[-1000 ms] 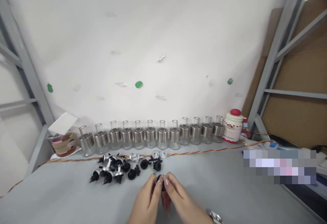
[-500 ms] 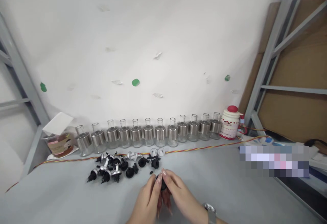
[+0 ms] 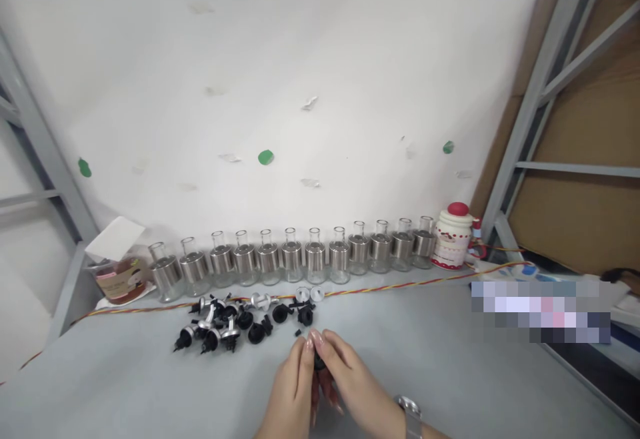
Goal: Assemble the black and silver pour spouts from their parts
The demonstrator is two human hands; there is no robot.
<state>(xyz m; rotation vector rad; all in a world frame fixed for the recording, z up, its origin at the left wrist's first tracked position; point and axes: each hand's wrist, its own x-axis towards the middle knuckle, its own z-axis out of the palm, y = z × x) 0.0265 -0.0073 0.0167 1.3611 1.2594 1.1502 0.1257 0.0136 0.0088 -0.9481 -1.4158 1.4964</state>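
Observation:
My left hand (image 3: 294,377) and my right hand (image 3: 351,373) meet low in the middle of the head view, both closed around a small round black plastic part (image 3: 319,363). Thumbs press together over its top, and the other fingers curl beneath it. Most of the part is hidden, so its exact kind does not show. A watch (image 3: 411,412) is on my right wrist. Just beyond my hands lie loose black caps (image 3: 257,333) and two clear discs (image 3: 317,294). To their left is a pile of silver-and-black bottle pourers (image 3: 230,336).
Several glass bottles with steel sleeves (image 3: 269,259) stand in a row along the wall. A twisted red-yellow cord (image 3: 390,288) runs before them. A plastic tub (image 3: 120,282) is at left, a white jar with red lid (image 3: 451,242) at right. Grey metal posts (image 3: 520,132) flank the table.
My thumbs have shifted slightly over the black part, covering more of its top. The whole view has moved a little; the bottles and the pile stay as they were.

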